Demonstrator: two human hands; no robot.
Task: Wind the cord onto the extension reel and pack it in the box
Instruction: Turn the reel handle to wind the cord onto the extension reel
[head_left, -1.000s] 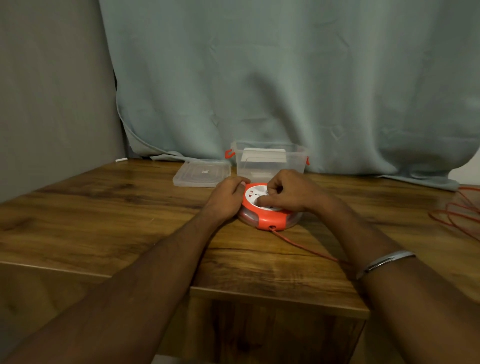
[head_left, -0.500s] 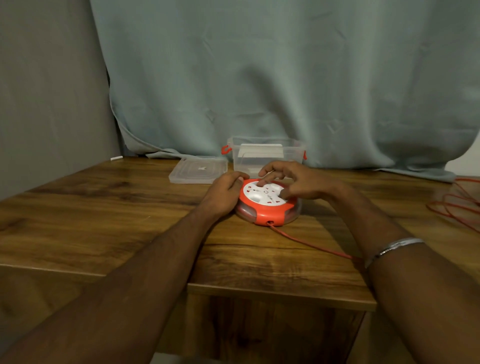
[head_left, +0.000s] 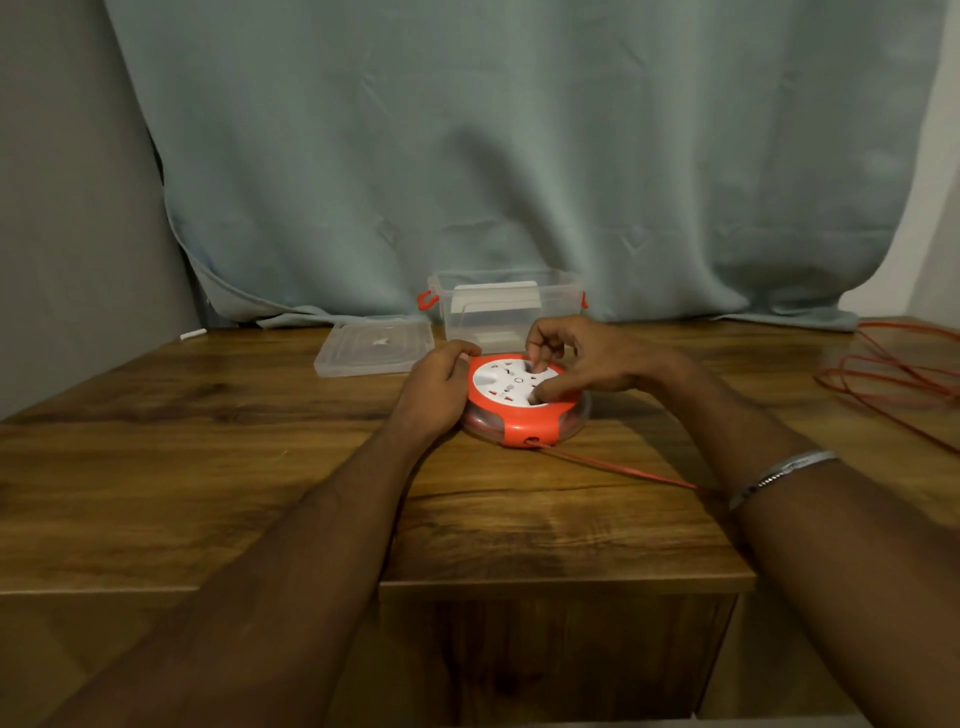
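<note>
While I brace the extension reel (head_left: 524, 402) w/ my left hand (head_left: 436, 387) cupped on its rim, right hand (head_left: 582, 361) fingertips press its white top. Cord (head_left: 623, 465) exits toward me, running right under my right forearm; box (head_left: 504, 312) sits just beyond both hands.

Bare forearms, silver bracelet (head_left: 782, 470)

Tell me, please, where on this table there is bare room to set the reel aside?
The widest bare patch is the left half of the table, bordered by the wall, the lid and the left forearm. Another lies right of the reel, short of the loose cord. The centre is crowded: both hands, reel, box and the cord's taut run.
</note>
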